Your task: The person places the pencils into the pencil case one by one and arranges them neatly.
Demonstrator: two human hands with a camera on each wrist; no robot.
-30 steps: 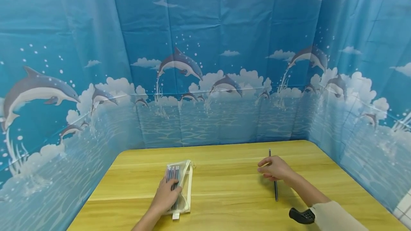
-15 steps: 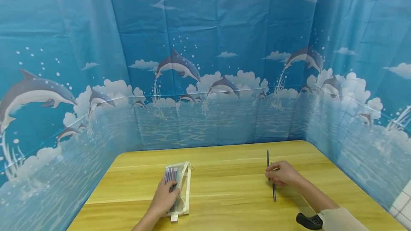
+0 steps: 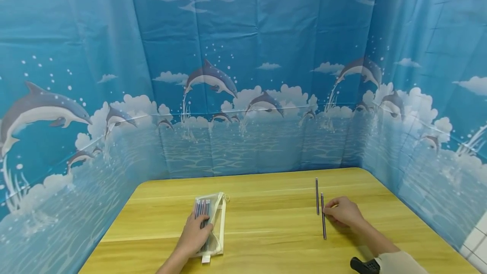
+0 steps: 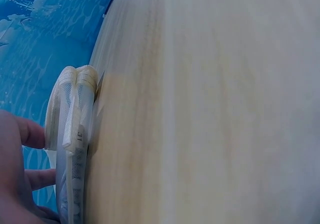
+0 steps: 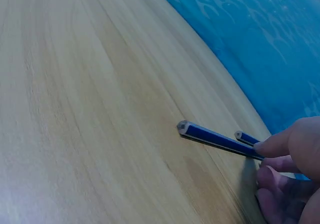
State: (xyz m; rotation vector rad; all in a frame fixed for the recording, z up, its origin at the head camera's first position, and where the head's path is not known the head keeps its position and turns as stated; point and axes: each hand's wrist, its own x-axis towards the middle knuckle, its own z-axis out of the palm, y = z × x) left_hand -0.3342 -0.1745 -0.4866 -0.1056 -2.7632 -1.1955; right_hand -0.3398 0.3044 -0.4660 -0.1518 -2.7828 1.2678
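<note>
A pale see-through zip pencil pouch (image 3: 217, 235) lies flat at the left of the table, with several pencils (image 3: 202, 209) showing inside. My left hand (image 3: 196, 232) rests on top of it, fingertips and thumb touching the cover. Over on the right side, a dark blue pencil (image 3: 324, 226) lies lengthwise on the wood. My right hand (image 3: 344, 211) pinches this pencil near its middle, from the right. Farther back and slightly left, a second dark pencil (image 3: 317, 196) lies nearly parallel, apart from the hand. In the right wrist view, the fingers partly cover both pencils.
The yellow wood-grain table (image 3: 266, 223) has rounded far corners. Behind it and at both sides hangs a blue dolphin-print curtain (image 3: 243, 147). A black strap-like piece (image 3: 364, 265) sits at my right sleeve (image 3: 401, 262).
My right hand has moved off the farther pencil, rightward and nearer, to the closer pencil. Both pencils now show separately. My left hand stays on the pouch.
</note>
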